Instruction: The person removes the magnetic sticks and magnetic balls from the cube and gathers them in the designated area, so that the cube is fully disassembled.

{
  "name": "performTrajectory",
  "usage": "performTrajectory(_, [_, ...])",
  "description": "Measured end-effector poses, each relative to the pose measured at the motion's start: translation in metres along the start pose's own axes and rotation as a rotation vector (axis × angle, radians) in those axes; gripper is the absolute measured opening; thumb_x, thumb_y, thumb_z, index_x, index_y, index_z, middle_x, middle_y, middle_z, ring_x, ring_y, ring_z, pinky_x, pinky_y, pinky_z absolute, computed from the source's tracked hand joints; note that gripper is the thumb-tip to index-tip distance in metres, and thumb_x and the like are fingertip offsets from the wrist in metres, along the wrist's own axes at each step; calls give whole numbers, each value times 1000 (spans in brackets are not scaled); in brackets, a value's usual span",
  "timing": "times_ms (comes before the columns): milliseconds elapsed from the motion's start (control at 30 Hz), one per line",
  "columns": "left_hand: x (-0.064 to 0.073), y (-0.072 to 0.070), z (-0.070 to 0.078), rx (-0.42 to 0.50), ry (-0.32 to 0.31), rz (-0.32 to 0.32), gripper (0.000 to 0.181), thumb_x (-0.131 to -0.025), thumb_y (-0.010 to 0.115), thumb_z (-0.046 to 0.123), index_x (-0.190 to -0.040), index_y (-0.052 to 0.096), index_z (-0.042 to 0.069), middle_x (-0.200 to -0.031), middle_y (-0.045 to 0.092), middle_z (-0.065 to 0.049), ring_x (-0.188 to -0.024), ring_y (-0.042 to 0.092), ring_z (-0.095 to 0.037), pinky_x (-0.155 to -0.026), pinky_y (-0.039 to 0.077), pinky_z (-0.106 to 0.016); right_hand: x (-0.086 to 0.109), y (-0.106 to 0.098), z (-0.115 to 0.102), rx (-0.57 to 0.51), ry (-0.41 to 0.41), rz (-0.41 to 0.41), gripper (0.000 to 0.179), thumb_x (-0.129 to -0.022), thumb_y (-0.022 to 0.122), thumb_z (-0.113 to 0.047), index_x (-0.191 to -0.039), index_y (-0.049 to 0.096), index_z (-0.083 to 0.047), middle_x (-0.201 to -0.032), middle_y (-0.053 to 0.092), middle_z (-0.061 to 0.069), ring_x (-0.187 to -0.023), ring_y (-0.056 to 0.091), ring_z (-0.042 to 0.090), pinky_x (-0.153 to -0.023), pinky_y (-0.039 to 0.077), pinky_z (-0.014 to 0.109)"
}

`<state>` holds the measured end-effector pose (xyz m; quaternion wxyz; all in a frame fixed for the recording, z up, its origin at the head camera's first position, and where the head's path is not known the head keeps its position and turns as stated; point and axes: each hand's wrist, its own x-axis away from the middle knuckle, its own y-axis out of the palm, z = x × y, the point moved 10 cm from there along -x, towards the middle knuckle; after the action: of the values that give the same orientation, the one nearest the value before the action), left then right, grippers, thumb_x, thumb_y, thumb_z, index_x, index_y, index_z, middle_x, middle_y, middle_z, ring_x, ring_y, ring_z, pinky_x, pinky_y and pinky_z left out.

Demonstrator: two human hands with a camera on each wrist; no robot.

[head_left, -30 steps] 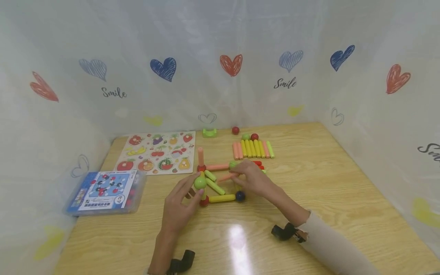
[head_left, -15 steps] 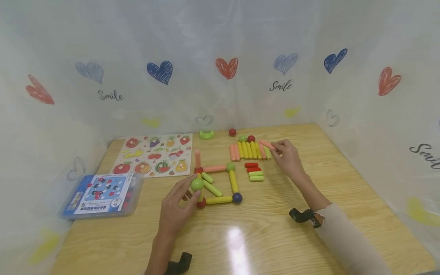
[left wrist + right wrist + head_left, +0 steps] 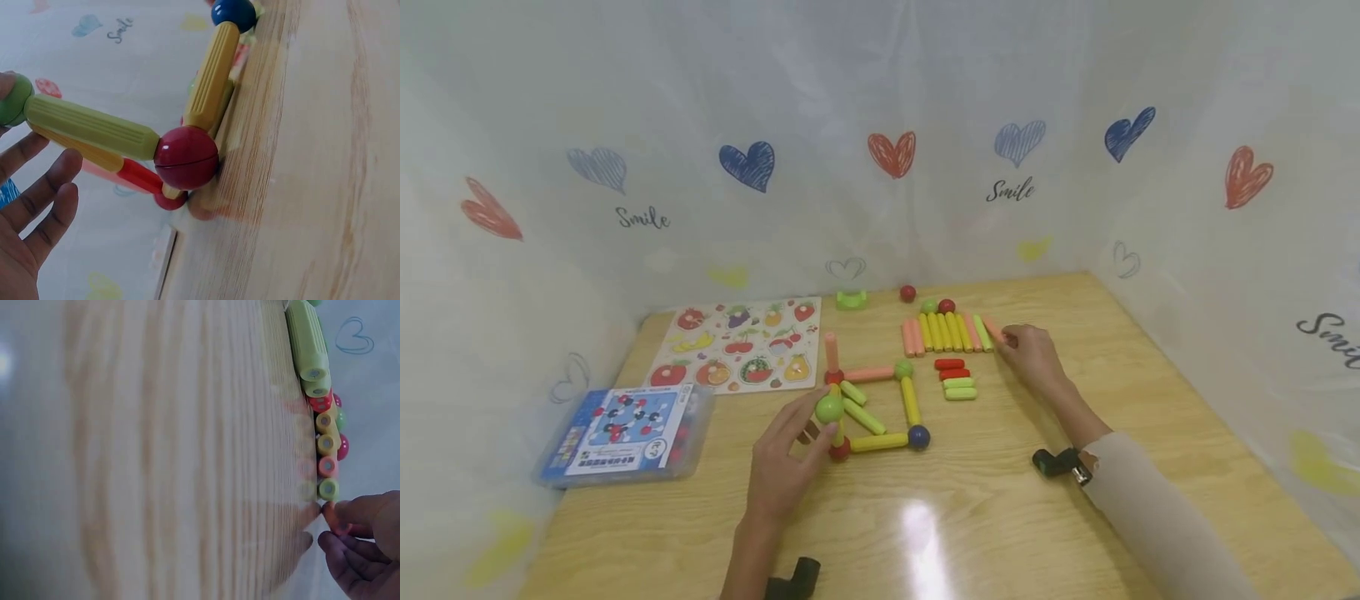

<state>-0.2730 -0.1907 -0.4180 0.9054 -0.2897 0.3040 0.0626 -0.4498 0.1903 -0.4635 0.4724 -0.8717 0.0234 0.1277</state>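
Observation:
My left hand pinches a green ball at the raised corner of a frame made of magnetic sticks and balls. In the left wrist view, a light green stick runs from that ball down to a red ball on the table. A yellow stick links the red ball to a blue ball. At the right end of a row of sticks, my right hand pinches a pink stick. It lies tilted beside a light green stick; fingers cover its near end.
Short red and light green sticks lie in front of the row. Two light green sticks rest inside the frame. Loose balls and a green bracket-like piece stand behind. Leftward are a fruit puzzle board and a plastic box.
My right hand has carried the pink stick from the frame to the row's right end and lowered it there. The left hand keeps its pinch on the green ball.

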Motion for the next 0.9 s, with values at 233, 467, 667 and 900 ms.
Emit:
performTrajectory(233, [-2,-2,1,6,-2,-3,50,-92,74,16,-140,60,22,-131,62,4,-81,59,-8,-69,54,-25,5,3,-11,-14,1,-40,30,-99,61,-16,-120,69,5,-108,69,21,-97,66,35,-81,55,49])
performTrajectory(467, [-1,-2,-1,-12,-3,-1,50,-92,74,17,-140,59,24,-132,61,6,-80,59,-8,-68,54,-26,29,17,-100,-54,-241,-55,22,-94,70,-10,-111,71,4,-97,70,13,-87,66,26,-76,56,41])
performTrajectory(667, [-1,-2,-2,-3,9,7,50,-92,74,15,-140,60,23,-132,61,6,-80,59,-6,-68,54,-25,63,73,-176,-92,-448,-321,26,-93,72,-17,-115,71,-2,-95,71,2,-87,66,14,-76,56,29])
performTrajectory(900, [-1,0,-1,5,27,-2,49,-92,74,16,-139,60,20,-133,61,4,-81,59,-7,-68,54,-24,76,111,-210,-13,-537,-428,32,-91,76,-25,-117,69,-6,-80,66,-6,-69,58,5,-64,51,20])
